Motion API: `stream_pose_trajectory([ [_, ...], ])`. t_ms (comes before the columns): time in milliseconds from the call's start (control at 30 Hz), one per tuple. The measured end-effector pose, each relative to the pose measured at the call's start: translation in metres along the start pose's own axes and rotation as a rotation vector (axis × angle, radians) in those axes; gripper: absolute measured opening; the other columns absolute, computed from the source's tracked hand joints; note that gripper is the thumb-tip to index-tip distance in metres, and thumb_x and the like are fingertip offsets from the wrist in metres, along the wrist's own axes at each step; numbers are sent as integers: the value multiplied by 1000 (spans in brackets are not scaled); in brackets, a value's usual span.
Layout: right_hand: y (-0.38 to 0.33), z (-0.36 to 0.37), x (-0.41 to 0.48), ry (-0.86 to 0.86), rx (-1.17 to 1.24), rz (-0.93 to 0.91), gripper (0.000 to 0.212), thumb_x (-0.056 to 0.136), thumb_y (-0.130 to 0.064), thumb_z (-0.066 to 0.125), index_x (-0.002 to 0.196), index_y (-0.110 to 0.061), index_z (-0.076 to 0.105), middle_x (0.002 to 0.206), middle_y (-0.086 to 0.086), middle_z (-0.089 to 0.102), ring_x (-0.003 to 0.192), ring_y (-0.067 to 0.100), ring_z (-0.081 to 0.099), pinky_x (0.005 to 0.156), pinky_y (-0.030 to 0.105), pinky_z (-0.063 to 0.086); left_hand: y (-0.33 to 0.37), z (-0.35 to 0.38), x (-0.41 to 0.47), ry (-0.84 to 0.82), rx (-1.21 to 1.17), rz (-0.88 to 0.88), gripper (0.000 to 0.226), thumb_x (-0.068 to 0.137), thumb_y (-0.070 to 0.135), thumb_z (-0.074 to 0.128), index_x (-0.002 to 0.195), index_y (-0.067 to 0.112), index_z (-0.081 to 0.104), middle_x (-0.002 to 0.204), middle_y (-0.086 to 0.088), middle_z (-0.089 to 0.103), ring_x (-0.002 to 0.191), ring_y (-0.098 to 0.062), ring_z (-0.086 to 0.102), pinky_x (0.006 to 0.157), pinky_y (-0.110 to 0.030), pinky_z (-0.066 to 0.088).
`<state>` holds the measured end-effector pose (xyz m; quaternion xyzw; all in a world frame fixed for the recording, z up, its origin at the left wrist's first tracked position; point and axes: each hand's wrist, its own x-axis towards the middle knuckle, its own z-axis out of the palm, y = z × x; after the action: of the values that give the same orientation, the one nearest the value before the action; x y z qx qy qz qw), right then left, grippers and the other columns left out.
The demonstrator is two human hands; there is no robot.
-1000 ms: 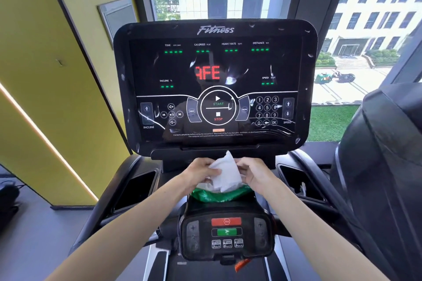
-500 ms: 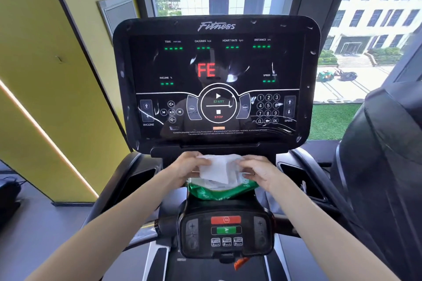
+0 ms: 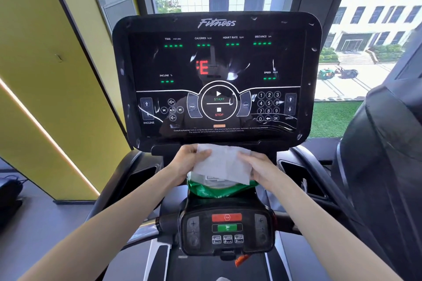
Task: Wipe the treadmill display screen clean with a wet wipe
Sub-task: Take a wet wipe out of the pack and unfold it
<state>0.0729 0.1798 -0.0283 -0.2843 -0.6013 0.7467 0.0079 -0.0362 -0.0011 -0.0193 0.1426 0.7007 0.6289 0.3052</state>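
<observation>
The black treadmill display screen (image 3: pixel 217 68) fills the middle of the view, lit with green dashes and a red letter, and smeared with white streaks. Just below its lower edge I hold a white wet wipe (image 3: pixel 222 163) spread flat between both hands. My left hand (image 3: pixel 188 161) pinches its left edge, my right hand (image 3: pixel 258 166) grips its right edge. Under the wipe lies the green wet wipe pack (image 3: pixel 219 189) on the console shelf, partly hidden.
A small control panel (image 3: pixel 227 230) with red and green buttons sits below the pack. Cup holder recesses (image 3: pixel 141 175) flank the console. A yellow wall (image 3: pixel 45 75) is at left, a window behind, and another black machine (image 3: pixel 383 155) at right.
The wipe went from a bunched peak to unfolded and spread wide between my hands, which moved apart and slightly up. The red scrolling text on the screen shifted left.
</observation>
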Motion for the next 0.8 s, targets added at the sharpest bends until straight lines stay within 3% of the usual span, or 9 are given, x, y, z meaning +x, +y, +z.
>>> stream_pose_trajectory([
  [133, 2, 6, -3, -52, -54, -53, 14, 89, -5, 58, 96, -17, 63, 91, 3, 66, 84, 20, 62, 65, 32, 47, 3, 7, -3, 80, 95, 79, 3, 85, 6, 64, 84, 7, 67, 80, -9, 67, 71, -19, 61, 66, -29, 50],
  [233, 1, 5, -6, -77, -69, -84, 22, 92, -1, 52, 104, -14, 64, 94, 4, 69, 86, 19, 63, 73, 35, 49, 1, 1, -2, 66, 181, 95, 14, 85, 2, 61, 83, 14, 68, 78, -4, 65, 72, -16, 59, 66, -29, 48],
  [333, 1, 1, -5, -101, -74, -94, 22, 94, -4, 48, 111, -5, 62, 102, 11, 68, 93, 24, 63, 88, 47, 48, -2, -10, 0, 130, 752, 233, 19, 85, 13, 62, 101, 21, 66, 93, 1, 66, 86, -16, 60, 77, -35, 51],
  [400, -1, 1, -7, -150, -101, -86, 21, 96, -8, 46, 108, -5, 63, 104, 14, 66, 93, 25, 62, 84, 46, 49, -3, -6, -3, 150, 1058, 406, 33, 84, 22, 67, 115, 23, 60, 105, 3, 59, 97, -14, 56, 81, -35, 50],
  [467, -5, 6, -11, -240, -134, -71, 24, 98, -13, 43, 110, -5, 62, 103, 14, 66, 90, 22, 64, 76, 38, 54, -1, 6, -6, 55, 1021, 534, 41, 82, 22, 69, 121, 20, 58, 108, 2, 54, 101, -14, 54, 82, -35, 49],
  [567, -10, 12, -16, -359, -171, -43, 29, 99, -22, 42, 113, -6, 62, 105, 15, 67, 98, 25, 64, 85, 44, 53, 0, 21, -3, -49, 944, 624, 36, 80, 13, 70, 116, 13, 63, 105, -3, 55, 100, -20, 53, 82, -35, 47],
  [667, -11, 9, -15, -371, -134, 3, 38, 99, -30, 38, 117, -5, 60, 109, 16, 66, 98, 26, 64, 79, 41, 54, 1, 23, -4, 62, 793, 651, 16, 79, 9, 71, 95, 8, 71, 92, -4, 62, 90, -21, 58, 82, -34, 46],
  [800, -13, 0, -12, -241, -8, 32, 42, 97, -36, 41, 104, -1, 64, 88, 13, 69, 75, 21, 67, 62, 30, 52, 4, 14, -10, 177, 744, 788, 7, 74, 7, 75, 81, 10, 76, 78, 1, 67, 81, -18, 61, 74, -37, 52],
])
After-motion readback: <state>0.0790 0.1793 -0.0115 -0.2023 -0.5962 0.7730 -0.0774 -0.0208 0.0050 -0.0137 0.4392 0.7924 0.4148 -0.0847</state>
